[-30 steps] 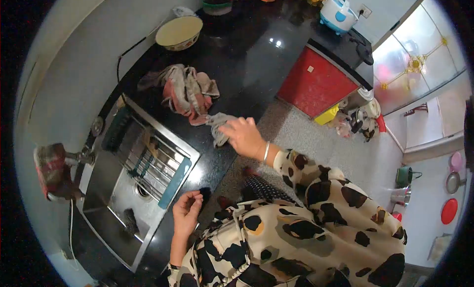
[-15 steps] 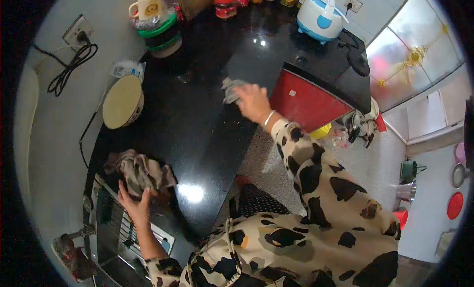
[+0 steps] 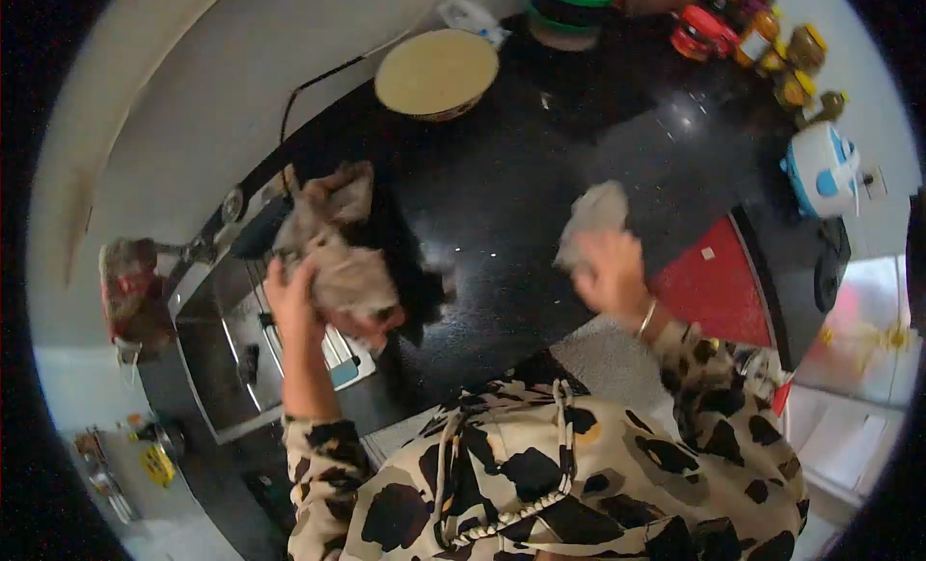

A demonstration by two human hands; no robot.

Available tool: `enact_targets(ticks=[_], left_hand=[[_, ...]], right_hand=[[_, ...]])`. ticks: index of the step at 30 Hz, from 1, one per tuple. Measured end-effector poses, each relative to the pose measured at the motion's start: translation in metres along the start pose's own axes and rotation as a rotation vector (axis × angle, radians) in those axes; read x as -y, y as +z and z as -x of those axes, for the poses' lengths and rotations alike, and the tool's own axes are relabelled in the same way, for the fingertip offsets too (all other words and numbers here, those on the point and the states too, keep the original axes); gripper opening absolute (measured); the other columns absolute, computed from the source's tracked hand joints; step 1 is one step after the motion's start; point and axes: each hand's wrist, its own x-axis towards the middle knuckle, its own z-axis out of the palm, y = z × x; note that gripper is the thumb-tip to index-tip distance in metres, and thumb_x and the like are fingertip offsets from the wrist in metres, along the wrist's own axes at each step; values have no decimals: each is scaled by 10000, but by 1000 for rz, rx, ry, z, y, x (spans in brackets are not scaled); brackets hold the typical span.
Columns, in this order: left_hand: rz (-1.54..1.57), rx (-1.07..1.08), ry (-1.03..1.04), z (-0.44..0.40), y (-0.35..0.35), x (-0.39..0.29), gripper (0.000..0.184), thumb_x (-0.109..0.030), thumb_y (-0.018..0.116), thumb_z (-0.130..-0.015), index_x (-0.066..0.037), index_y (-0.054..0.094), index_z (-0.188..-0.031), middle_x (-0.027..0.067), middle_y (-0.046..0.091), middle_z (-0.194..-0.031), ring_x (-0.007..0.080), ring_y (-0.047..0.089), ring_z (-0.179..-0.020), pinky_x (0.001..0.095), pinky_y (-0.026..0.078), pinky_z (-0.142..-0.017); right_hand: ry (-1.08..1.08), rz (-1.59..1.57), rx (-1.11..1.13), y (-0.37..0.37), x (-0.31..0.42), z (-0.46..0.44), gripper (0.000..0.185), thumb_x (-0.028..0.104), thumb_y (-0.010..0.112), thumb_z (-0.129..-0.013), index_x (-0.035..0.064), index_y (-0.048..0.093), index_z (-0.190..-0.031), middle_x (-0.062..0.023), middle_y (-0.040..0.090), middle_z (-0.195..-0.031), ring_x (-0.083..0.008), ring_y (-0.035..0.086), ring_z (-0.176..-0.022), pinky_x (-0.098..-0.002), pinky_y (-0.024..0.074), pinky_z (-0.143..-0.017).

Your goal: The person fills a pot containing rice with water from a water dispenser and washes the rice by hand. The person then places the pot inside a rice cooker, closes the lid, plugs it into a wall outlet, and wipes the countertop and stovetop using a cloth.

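A crumpled brownish-grey cloth (image 3: 347, 272) hangs from my left hand (image 3: 297, 305), whose fingers are closed on it beside the sink. The cloth's shadow falls on the black countertop (image 3: 482, 175). Over to the right, my right hand (image 3: 613, 274) has its fingers on a pale grey crumpled sheet (image 3: 598, 212) above the counter. That sheet looks thin, but I cannot tell whether it is plastic or fabric. Motion blurs both hands slightly, and the right fingertips are partly hidden. Small light specks dot the counter between the hands.
The sink (image 3: 217, 368), with a rack in it, lies at the left. A cream bowl (image 3: 437, 74) stands against the wall. At the back are green-lidded containers (image 3: 569, 9) and several jars (image 3: 702, 32). A white-and-blue appliance (image 3: 820, 170) stands beyond the red panel (image 3: 719, 291).
My left hand has raised the cloth off the counter near the sink. My right hand still has the pale sheet. The view has turned left, towards the sink.
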Motion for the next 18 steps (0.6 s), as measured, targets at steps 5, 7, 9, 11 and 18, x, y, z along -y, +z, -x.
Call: enact_targets(ticks=[5, 7, 9, 11, 18], left_hand=[[-867, 3, 746, 67, -110, -32, 534, -34, 615, -782, 46, 445, -1282, 141, 511, -1254, 258, 534, -1097, 382, 439, -948], [-466, -73, 458, 111, -137, -29, 536, -34, 615, -782, 46, 444, -1283, 141, 511, -1255, 258, 533, -1099, 382, 439, -949], [-153, -191, 271, 149, -159, -24, 538, -34, 615, -782, 45, 442, -1285, 141, 511, -1256, 258, 532, -1100, 382, 438, -949], [-85, -295, 178, 180, -179, -12, 540, -34, 616, -781, 45, 441, -1286, 141, 511, -1256, 258, 531, -1102, 382, 438, -950], [-54, -481, -14, 238, -207, 17, 547, -34, 616, -781, 44, 435, -1291, 141, 510, -1258, 258, 528, -1107, 381, 436, -952]], right_hand=[[-538, -281, 304, 26, 113, 22, 453, 199, 623, -679, 213, 579, -1130, -92, 524, -1068, -268, 509, -921, -433, 395, -765], [-620, -346, 318, 41, 131, -13, 442, 175, 613, -699, 214, 577, -1138, -97, 527, -1078, -273, 508, -946, -438, 396, -792], [-693, -330, 262, 71, 139, -62, 414, 147, 591, -728, 203, 578, -1138, -102, 532, -1096, -286, 504, -995, -446, 391, -834], [-724, -270, 314, 107, 149, -124, 502, 132, 590, -721, 174, 514, -1215, -125, 525, -1135, -307, 490, -1027, -464, 388, -832], [-356, -136, 24, 196, 190, -318, 351, 236, 616, -775, 165, 584, -1117, -136, 585, -1097, -361, 551, -1029, -518, 460, -825]])
